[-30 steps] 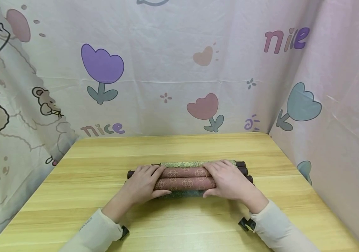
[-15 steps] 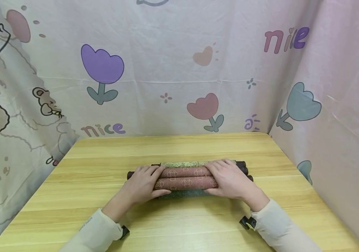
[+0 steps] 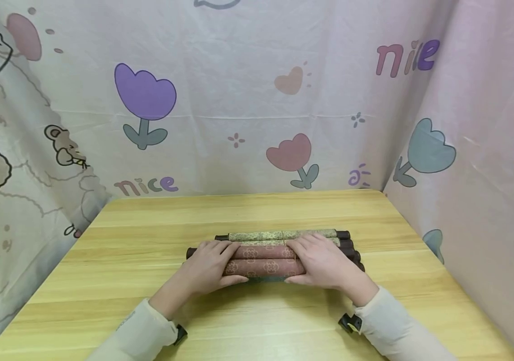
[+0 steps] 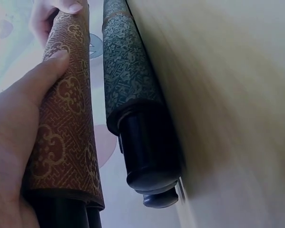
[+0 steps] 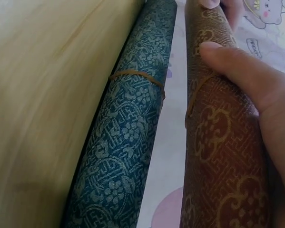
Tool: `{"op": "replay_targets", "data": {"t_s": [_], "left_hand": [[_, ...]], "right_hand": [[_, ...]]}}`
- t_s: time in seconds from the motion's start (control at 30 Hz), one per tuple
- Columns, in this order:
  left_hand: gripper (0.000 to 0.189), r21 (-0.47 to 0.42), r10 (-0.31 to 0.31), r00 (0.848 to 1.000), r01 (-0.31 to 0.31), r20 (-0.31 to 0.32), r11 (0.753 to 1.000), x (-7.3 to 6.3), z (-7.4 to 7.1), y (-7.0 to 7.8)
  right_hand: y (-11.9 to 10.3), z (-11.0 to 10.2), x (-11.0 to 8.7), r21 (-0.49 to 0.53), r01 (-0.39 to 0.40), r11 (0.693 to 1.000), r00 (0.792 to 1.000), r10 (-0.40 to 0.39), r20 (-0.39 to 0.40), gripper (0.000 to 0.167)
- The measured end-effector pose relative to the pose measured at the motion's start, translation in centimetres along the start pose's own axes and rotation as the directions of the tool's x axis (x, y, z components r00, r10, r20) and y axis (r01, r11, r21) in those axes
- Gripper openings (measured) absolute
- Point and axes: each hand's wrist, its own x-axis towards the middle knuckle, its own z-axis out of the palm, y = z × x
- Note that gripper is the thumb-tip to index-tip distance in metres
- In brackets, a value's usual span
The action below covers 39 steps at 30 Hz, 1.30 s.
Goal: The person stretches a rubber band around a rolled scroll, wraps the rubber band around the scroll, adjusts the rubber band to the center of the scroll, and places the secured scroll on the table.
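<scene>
My left hand [image 3: 206, 266] and right hand [image 3: 322, 260] grip a pair of red-brown brocade scrolls [image 3: 263, 267] lying side by side, thumbs on the near side and fingers over the top. Dark knobs stick out at the ends. In the left wrist view a gap separates the red scrolls [image 4: 66, 99] from a teal brocade scroll [image 4: 125, 61] on the table. A thin brown cord circles the teal scroll [image 5: 125, 128] in the right wrist view. Behind the red pair lie yellow-green scrolls [image 3: 257, 235], partly hidden by my fingers.
The wooden table [image 3: 257, 321] reaches to a printed curtain [image 3: 221, 165] at the back, with curtain on both sides too. Each sleeve carries a small black device at the wrist, such as the right one [image 3: 349, 323].
Both hands and the red scrolls have shifted slightly toward me. A second yellow-green scroll now shows behind them, and less of the teal scroll is visible in front.
</scene>
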Motion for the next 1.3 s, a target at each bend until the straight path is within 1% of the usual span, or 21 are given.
{"op": "replay_targets", "data": {"t_s": [0.13, 0.2, 0.33, 0.4, 0.57, 0.67, 0.77, 0.87, 1.03, 1.13, 1.3], "left_hand": [[0.082, 0.003, -0.01, 1.0, 0.01, 0.025, 1.0, 0.2, -0.3, 0.1], [0.082, 0.008, -0.013, 1.0, 0.013, 0.026, 1.0, 0.3, -0.4, 0.1], [0.082, 0.012, -0.011, 1.0, 0.011, 0.005, 1.0, 0.5, -0.5, 0.0], [0.083, 0.005, -0.015, 1.0, 0.015, -0.004, 1.0, 0.5, -0.5, 0.0], [0.083, -0.004, -0.036, 0.999, 0.036, 0.003, 0.999, 0.4, -0.4, 0.0], [0.083, -0.014, -0.05, 0.999, 0.05, 0.01, 0.999, 0.3, -0.3, 0.0], [0.082, -0.026, -0.053, 0.999, 0.053, 0.01, 0.998, 0.2, -0.2, 0.1], [0.081, -0.024, -0.043, 0.999, 0.043, 0.012, 0.999, 0.3, 0.0, 0.2], [0.082, -0.012, -0.026, 1.0, 0.026, -0.001, 1.0, 0.4, 0.0, 0.3], [0.082, -0.01, -0.032, 0.999, 0.032, -0.009, 0.999, 0.3, -0.1, 0.3], [0.082, -0.013, -0.03, 0.999, 0.03, -0.012, 0.999, 0.3, 0.0, 0.3]], "right_hand": [[0.0, 0.0, -0.1, 0.026, -0.022, 0.999, 1.0, 0.022, 0.01, 0.085], [0.1, -0.1, -0.2, 0.052, -0.033, 0.998, 0.999, 0.033, 0.009, 0.087], [0.5, -0.3, -0.3, 0.096, -0.055, 0.994, 0.998, 0.055, 0.001, 0.093], [0.6, -0.5, -0.4, 0.097, -0.064, 0.993, 0.998, 0.064, 0.001, 0.095], [1.0, -1.0, -0.7, 0.096, -0.098, 0.991, 0.995, 0.097, 0.017, 0.093], [1.1, -1.1, -0.9, 0.089, -0.108, 0.99, 0.994, 0.106, 0.023, 0.086], [1.1, -0.9, -0.9, 0.07, -0.096, 0.993, 0.995, 0.096, 0.016, 0.078], [1.0, -0.6, -1.0, 0.051, -0.073, 0.996, 0.997, 0.074, -0.002, 0.074], [0.9, -0.2, -0.8, 0.028, -0.045, 0.999, 0.998, 0.046, -0.038, 0.072], [0.9, -0.2, -0.6, 0.021, -0.034, 0.999, 0.998, 0.035, -0.052, 0.071], [0.7, 0.0, -0.3, 0.026, -0.013, 1.0, 0.999, 0.014, -0.051, 0.072]]}}
